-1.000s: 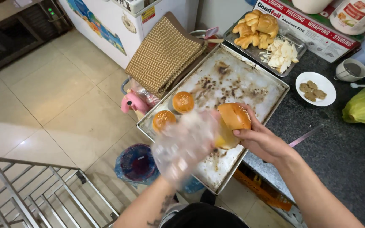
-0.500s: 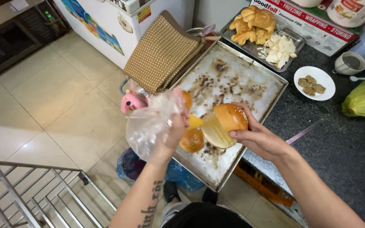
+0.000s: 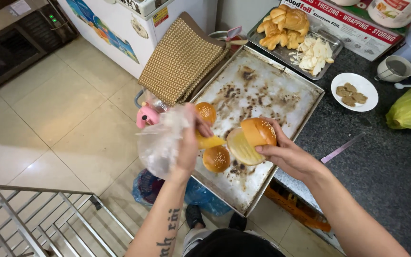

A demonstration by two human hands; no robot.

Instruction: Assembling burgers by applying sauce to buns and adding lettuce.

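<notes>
— Head view, frame centre: right hand gripping a split bun, held open above the baking tray.
— Left hand, clear bag over it, pinching a yellow filling. Best slid in level, bun kept wide.

Bare forearms, dark lettering tattooed along the left forearm, apparently a dark top below.
</notes>
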